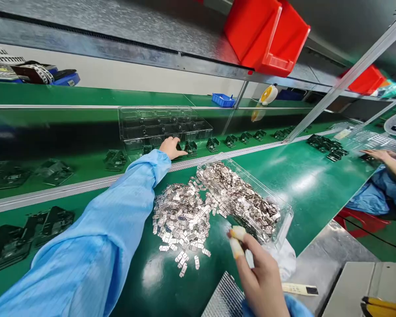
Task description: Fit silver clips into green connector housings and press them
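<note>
My left hand [172, 148] reaches across to the sunken green belt, thumb and index finger apart, beside a small dark-green circuit board [191, 147]. Something dark shows between thumb and index; the other fingers are partly hidden. Nearer me, my right hand [259, 268] has whitish covers on its fingertips, which are pinched together. Whatever they hold, if anything, is too small to make out. Just beyond it, small silvery metal pieces fill a clear plastic tray [285, 224]. A loose pile of the same metal pieces [181, 211] lies left of the tray.
An empty clear blister tray [165, 123] stands at the belt's far side. More circuit boards [54, 220] lie at left. A ribbed grey block [225, 297] is at the front. Red bins [267, 35] overhang the bench. At right, a co-worker's hand [379, 154] reaches over boards.
</note>
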A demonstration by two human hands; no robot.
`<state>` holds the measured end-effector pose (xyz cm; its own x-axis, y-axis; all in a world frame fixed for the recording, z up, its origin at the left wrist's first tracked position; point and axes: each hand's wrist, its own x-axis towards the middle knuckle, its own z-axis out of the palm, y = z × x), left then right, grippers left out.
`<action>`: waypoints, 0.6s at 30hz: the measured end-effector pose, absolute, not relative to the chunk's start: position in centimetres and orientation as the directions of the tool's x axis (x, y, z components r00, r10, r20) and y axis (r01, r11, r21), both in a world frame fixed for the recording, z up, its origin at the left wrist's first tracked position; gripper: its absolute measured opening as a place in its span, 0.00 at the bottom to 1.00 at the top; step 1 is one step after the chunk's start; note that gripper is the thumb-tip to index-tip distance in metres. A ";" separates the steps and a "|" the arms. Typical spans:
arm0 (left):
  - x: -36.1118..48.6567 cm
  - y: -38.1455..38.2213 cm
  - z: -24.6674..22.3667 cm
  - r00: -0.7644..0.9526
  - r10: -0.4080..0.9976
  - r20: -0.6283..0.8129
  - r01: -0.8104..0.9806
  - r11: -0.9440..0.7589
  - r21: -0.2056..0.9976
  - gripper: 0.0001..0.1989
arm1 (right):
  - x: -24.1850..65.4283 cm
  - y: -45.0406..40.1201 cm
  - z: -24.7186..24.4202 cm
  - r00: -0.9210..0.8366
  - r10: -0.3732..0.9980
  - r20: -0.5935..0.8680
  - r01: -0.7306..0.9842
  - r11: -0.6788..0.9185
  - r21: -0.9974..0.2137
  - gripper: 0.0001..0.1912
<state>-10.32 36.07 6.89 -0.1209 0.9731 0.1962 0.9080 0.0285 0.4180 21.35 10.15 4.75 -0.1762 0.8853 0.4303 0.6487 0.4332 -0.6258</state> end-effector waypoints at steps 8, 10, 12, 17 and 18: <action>-8.6 16.0 9.8 0.067 0.884 0.463 0.820 -0.314 0.479 0.33 | 11.5 22.2 6.8 -0.364 0.926 0.101 0.892 0.378 -0.249 0.21; -9.4 9.4 8.2 0.091 0.916 0.390 0.826 -0.288 0.484 0.30 | 9.3 24.7 6.7 -0.393 0.918 0.051 0.896 0.395 -0.203 0.21; -10.4 4.2 5.8 0.054 0.946 0.320 0.842 -0.215 0.496 0.28 | 7.6 26.4 6.6 -0.408 0.913 -0.010 0.904 0.403 -0.144 0.17; -12.4 -1.2 1.0 -0.054 0.967 0.250 0.810 -0.104 0.577 0.43 | 5.3 27.7 6.2 -0.370 0.918 -0.142 0.926 0.377 0.028 0.14; -12.7 -1.5 0.6 -0.054 0.972 0.230 0.797 -0.097 0.596 0.49 | 5.1 27.7 6.1 -0.368 0.916 -0.158 0.923 0.380 0.054 0.14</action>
